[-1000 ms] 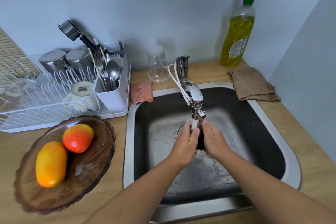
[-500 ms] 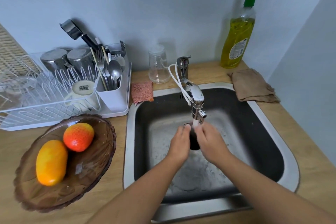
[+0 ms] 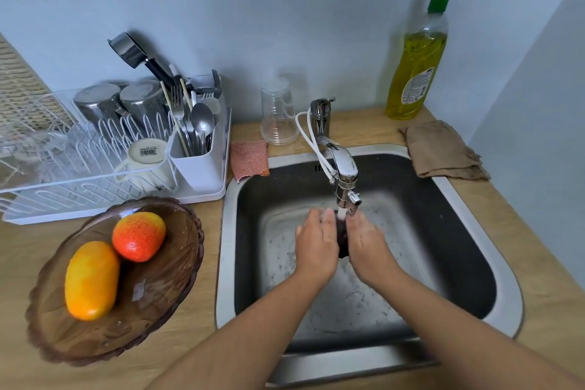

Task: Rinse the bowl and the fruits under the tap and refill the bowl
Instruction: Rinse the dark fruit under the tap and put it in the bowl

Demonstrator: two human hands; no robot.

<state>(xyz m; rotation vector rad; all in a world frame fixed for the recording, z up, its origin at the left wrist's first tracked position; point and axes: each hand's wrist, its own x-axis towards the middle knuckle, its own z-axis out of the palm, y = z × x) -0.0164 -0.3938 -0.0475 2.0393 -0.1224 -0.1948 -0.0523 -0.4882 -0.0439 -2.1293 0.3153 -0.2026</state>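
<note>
A brown glass bowl (image 3: 164,288) stands on the counter left of the sink. In it lie a yellow-orange mango (image 3: 91,279) and a red-orange fruit (image 3: 138,236). Over the steel sink (image 3: 493,250), water runs from the chrome tap (image 3: 343,168). My left hand (image 3: 316,244) and my right hand (image 3: 368,242) press a small dark fruit (image 3: 342,236) between them under the stream. The hands hide most of that fruit.
A white dish rack (image 3: 95,149) with cups and cutlery fills the back left. An upturned clear cup (image 3: 278,115) and a pink sponge (image 3: 249,158) sit behind the sink. A yellow dish-soap bottle (image 3: 418,63) and a brown cloth (image 3: 443,149) are at back right.
Both hands have shifted slightly away from me, up under the tap outlet, rubbing the dark fruit. The bowl and its two fruits have not moved.
</note>
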